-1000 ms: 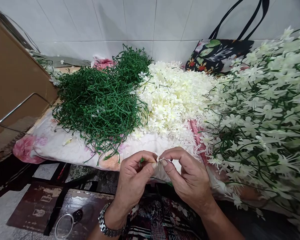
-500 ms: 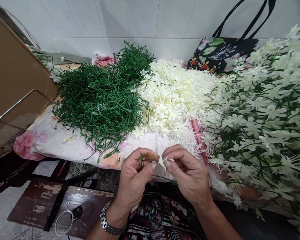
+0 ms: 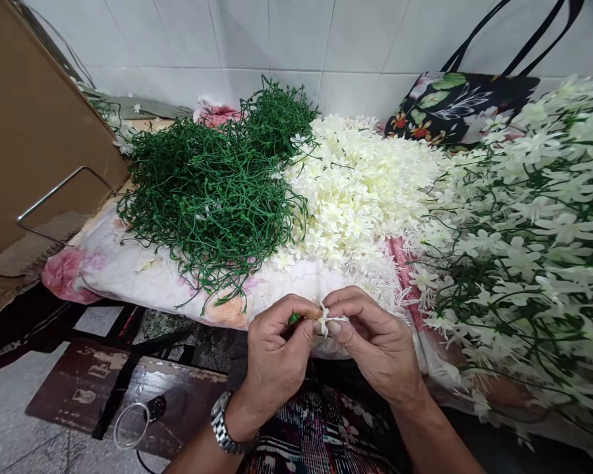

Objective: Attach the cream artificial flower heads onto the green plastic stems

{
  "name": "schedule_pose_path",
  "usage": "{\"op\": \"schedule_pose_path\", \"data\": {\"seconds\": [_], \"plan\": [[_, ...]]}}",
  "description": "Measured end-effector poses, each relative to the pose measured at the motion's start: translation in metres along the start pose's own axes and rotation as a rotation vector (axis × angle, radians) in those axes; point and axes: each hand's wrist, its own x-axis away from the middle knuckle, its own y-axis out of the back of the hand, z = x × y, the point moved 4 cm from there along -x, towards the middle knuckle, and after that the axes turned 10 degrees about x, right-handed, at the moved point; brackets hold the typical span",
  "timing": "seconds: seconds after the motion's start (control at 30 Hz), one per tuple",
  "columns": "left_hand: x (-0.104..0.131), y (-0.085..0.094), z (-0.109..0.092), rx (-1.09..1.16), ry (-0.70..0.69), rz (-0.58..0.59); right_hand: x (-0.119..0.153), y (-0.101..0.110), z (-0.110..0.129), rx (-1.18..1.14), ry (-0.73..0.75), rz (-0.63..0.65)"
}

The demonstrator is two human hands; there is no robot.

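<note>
My left hand (image 3: 279, 345) is closed in a pinch, with a bit of green plastic stem (image 3: 293, 318) showing between its fingers. Right beside it, my right hand (image 3: 378, 349) pinches a small white artificial flower (image 3: 325, 321) between thumb and forefinger. The fingertips of both hands meet at the flower, and where stem and petals join is hidden. Beyond the hands lie a tangled heap of green stems (image 3: 212, 197) and, to its right, a pile of loose white blossoms (image 3: 356, 191). Both rest on a flowered cloth (image 3: 113, 263).
A large mass of assembled white flower sprays (image 3: 534, 263) fills the right side. Behind stands a black floral bag (image 3: 464, 108) against the tiled wall (image 3: 296, 39). A cardboard box (image 3: 44, 145) rises at the left, above a worn brown board (image 3: 79, 382).
My hands have drawn closer together, and the left fingertips now reach the white flower. The whole view has shifted slightly, so the piles appear further right.
</note>
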Motion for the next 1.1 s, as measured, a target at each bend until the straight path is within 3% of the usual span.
{"op": "schedule_pose_path", "data": {"seconds": [0.13, 0.23, 0.33, 0.63, 0.87, 1.1], "plan": [[-0.001, 0.004, -0.005, -0.084, -0.062, -0.016, -0.002, 0.005, 0.008, 0.152, 0.063, 0.079], [0.0, 0.003, -0.008, -0.145, -0.099, 0.02, -0.005, 0.002, 0.019, 0.252, 0.197, 0.168], [0.0, 0.002, -0.007, -0.131, -0.045, 0.044, -0.007, 0.001, 0.024, 0.309, 0.257, 0.141], [0.001, 0.009, 0.006, 0.082, 0.193, 0.222, -0.005, 0.007, 0.016, 0.428, 0.179, 0.027], [0.003, 0.013, 0.014, 0.033, 0.192, 0.223, -0.007, 0.011, 0.019, 0.392, 0.174, 0.025], [0.001, 0.011, 0.016, 0.131, 0.212, 0.106, -0.007, 0.013, 0.021, 0.373, 0.178, 0.023]]}}
